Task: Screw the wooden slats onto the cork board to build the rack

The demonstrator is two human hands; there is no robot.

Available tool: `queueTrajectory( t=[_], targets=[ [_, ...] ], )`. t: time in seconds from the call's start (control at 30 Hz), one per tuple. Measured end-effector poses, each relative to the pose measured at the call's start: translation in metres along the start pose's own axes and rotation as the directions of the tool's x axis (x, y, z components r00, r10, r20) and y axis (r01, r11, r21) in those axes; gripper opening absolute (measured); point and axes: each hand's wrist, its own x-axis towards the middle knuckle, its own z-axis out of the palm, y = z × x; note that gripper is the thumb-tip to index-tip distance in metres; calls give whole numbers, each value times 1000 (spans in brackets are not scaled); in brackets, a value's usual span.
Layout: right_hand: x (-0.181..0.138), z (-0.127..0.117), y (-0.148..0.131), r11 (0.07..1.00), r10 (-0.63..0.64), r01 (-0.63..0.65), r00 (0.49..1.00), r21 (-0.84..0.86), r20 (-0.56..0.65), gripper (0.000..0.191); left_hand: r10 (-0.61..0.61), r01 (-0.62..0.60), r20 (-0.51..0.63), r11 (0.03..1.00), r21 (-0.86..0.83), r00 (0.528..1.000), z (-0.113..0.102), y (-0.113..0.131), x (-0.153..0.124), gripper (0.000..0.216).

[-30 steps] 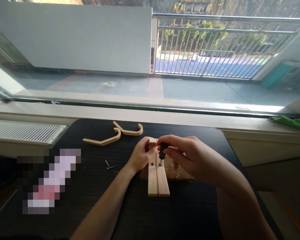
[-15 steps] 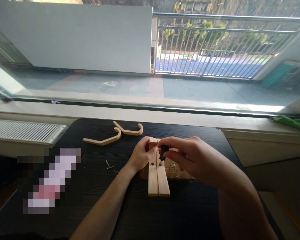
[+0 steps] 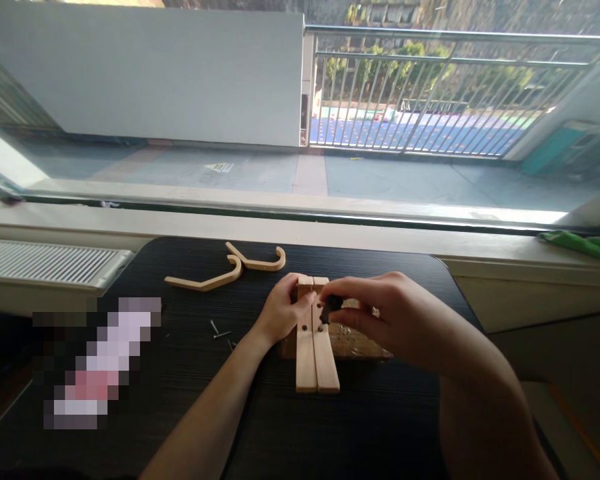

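Two pale wooden pieces (image 3: 307, 365) lie side by side, with dark holes in their faces. My left hand (image 3: 280, 312) is closed around their far part, thumb on top. A short black-handled screwdriver (image 3: 333, 307) is pinched between the thumb and fingers of my right hand (image 3: 387, 310). It is tilted just over the right-hand piece, beside a dark hole; I cannot tell whether its tip touches the wood. Underneath, a brown block (image 3: 365, 345), which looks wrapped in clear plastic, bears small shiny bits of hardware.
Two curved wooden hooks (image 3: 205, 283) lie at the back left of the black table (image 3: 180, 373). Several loose screws (image 3: 220, 332) are left of my left hand. A pixelated pinkish patch covers something on the left. Beyond the table are a windowsill (image 3: 300, 235) and a radiator (image 3: 50, 261).
My right hand has lifted slightly and shifted right, tilting the screwdriver away from the hole in the right-hand piece. My left hand and the wooden pieces stay put.
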Motion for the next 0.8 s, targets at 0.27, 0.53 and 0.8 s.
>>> queueTrajectory(
  t=[0.27, 0.53, 0.8],
  targets=[
    [2, 1, 1, 1000, 4, -4, 999, -3, -34, 19, 10, -10, -11, 999, 39, 1000, 0, 2, 0, 11],
    [3, 2, -1, 999, 34, -35, 999, -24, -26, 17, 13, -12, -16, 999, 38, 1000, 0, 5, 0, 11],
    [5, 8, -1, 996, -57, 53, 997, -70, -56, 11, -2, 2, -4, 1000, 13, 1000, 0, 10, -1, 17]
  ],
)
